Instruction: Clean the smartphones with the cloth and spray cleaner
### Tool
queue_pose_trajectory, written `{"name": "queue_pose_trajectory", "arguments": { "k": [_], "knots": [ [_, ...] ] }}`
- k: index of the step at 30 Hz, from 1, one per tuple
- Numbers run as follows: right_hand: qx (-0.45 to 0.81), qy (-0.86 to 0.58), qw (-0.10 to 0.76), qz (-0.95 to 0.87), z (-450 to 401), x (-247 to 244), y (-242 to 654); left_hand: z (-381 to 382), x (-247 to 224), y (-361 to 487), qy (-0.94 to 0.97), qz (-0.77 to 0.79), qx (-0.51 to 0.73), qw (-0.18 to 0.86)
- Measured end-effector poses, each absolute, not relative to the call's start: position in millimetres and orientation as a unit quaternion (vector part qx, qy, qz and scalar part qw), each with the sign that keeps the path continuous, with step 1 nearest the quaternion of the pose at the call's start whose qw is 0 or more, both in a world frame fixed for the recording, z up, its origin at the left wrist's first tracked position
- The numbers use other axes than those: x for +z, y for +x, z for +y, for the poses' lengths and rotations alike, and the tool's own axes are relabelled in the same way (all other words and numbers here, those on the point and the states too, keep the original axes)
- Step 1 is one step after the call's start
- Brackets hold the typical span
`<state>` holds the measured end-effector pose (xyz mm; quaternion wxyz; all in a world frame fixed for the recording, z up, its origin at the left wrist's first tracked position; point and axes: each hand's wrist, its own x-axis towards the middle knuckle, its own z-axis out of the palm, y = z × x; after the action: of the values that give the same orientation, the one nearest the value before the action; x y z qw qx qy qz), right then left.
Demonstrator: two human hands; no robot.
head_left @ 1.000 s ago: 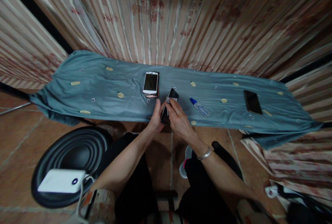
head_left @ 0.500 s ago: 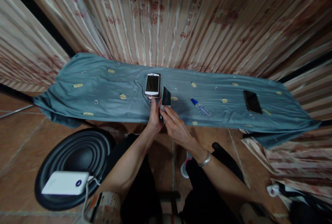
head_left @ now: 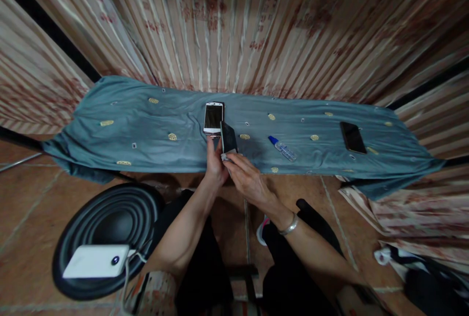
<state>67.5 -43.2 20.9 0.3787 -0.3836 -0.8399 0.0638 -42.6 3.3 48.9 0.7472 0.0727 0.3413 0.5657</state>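
My left hand (head_left: pixel 215 167) is closed around a dark smartphone (head_left: pixel 229 140), which it holds tilted above the front edge of the cloth-covered table. Pinched in the fingers of my right hand (head_left: pixel 249 179) is a small pale cloth (head_left: pixel 224 157), pressed against the near end of that phone. Just beyond my left thumb lies a white-framed smartphone (head_left: pixel 213 118), on top of another one that shows only at its edges. To the right is a small clear bottle with a blue cap (head_left: pixel 282 148), lying on its side.
A black phone (head_left: pixel 352 137) lies at the right of the teal tablecloth (head_left: pixel 176 155). Pleated curtains (head_left: pixel 234 28) hang behind the table. At lower left, a white power bank (head_left: pixel 95 261) with a cable rests on a round black ridged stool (head_left: pixel 144 203).
The held phone has turned and tilted, showing more of its dark face, and moved slightly left. The right fingers with the cloth have shifted along its near end. The view has moved slightly.
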Motion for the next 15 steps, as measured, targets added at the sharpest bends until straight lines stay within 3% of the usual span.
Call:
{"name": "queue_pose_trajectory", "arguments": {
  "k": [15],
  "knots": [
    [0.058, -0.386, 0.382, -0.838, -45.9, 18.4, 69.2, 2.3, 52.0, -49.9, 0.031, 0.322, 0.584, 0.744]
  ]
}}
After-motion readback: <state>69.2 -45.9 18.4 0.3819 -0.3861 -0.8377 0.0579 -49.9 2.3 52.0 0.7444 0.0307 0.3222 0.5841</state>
